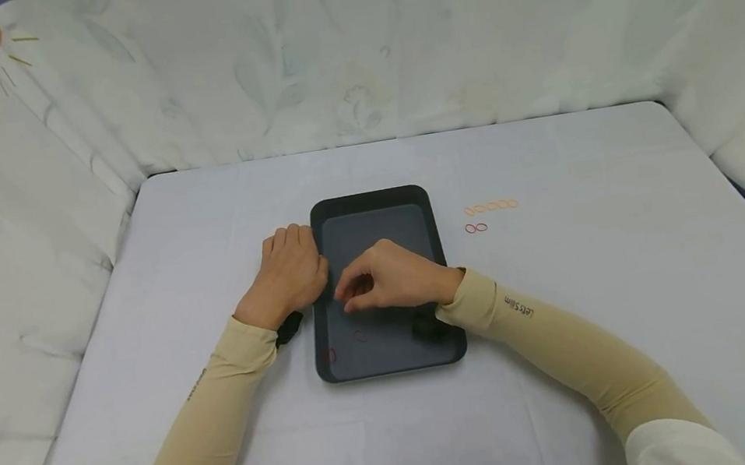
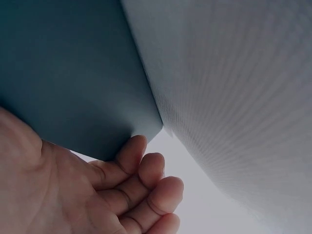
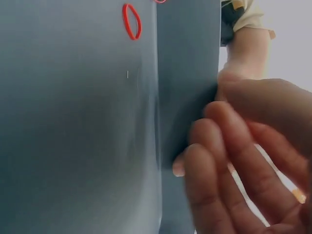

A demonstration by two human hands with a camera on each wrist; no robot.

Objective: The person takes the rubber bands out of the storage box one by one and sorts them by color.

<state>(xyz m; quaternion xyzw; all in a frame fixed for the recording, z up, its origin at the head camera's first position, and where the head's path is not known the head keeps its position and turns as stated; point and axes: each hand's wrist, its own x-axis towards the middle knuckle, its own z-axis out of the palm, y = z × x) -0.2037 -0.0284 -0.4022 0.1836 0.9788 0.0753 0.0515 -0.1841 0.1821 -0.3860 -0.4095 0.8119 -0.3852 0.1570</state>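
Note:
A dark grey tray [image 1: 392, 359] lies on the table. My left hand [image 1: 289, 271] grips its left rim; in the left wrist view, bent fingers [image 2: 131, 156] touch the outer wall. Above the tray floor, my right hand [image 1: 385, 276] hovers, fingers loosely bent and thumb close to them. Nothing shows between its fingers [image 3: 204, 161] in the right wrist view. Near the tray's front left lie a red rubber band [image 1: 331, 355] and a fainter reddish band [image 1: 359, 335]. One red rubber band [image 3: 131, 22] appears clearly in the right wrist view.
Right of the tray, several orange rubber bands [image 1: 492, 206] form a row on the white tablecloth [image 1: 573, 253]. Two red rubber bands [image 1: 475, 227] sit side by side in front of them. Patterned cloth [image 1: 349, 55] hangs behind the table.

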